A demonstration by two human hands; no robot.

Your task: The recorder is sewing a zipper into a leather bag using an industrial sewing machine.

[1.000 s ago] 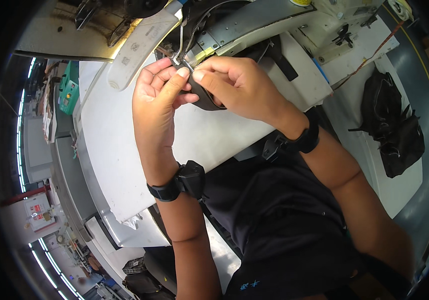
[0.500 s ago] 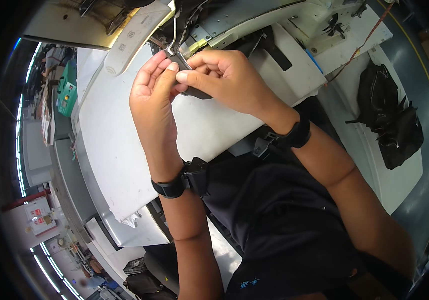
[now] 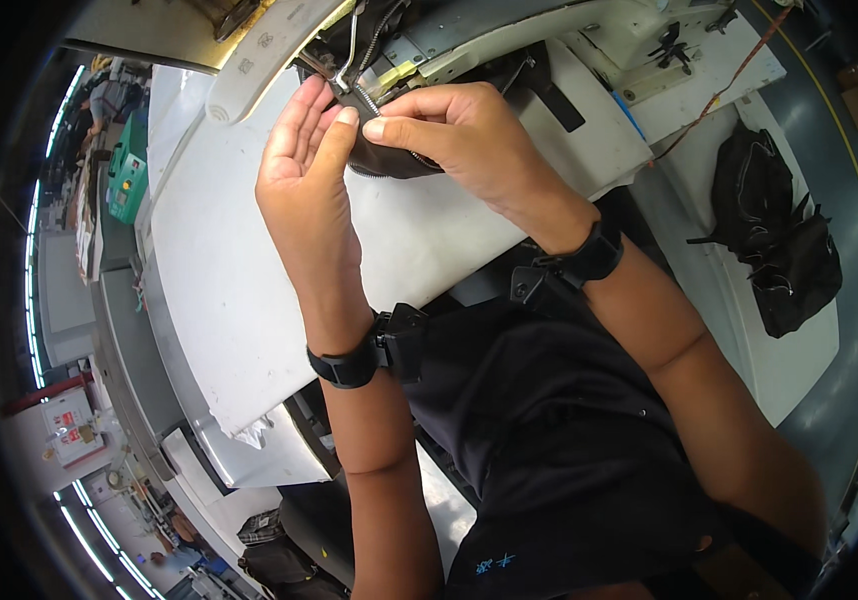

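A dark fabric piece edged with a metal-toothed zipper (image 3: 399, 162) lies under the sewing machine's needle area (image 3: 346, 80). My right hand (image 3: 464, 130) pinches the zipper edge between thumb and forefinger, just right of the presser foot. My left hand (image 3: 309, 150) is at the left edge of the fabric, its fingers stretched toward the needle and its thumb against the piece. Part of the fabric hangs in a curve between my hands, over the white tabletop (image 3: 249, 250). The far end of the zipper runs up behind the needle.
A pale machine arm (image 3: 269, 60) slants in at upper left; the machine body (image 3: 519, 35) spans the top. A black strap-like part (image 3: 557, 100) lies on the table at right. Dark fabric pieces (image 3: 774, 240) rest on a white surface at far right. A green box (image 3: 129, 170) stands at left.
My left fingers have straightened and its thumb has moved up along the fabric. My right hand has shifted slightly up, and the fabric now bulges lower between the hands.
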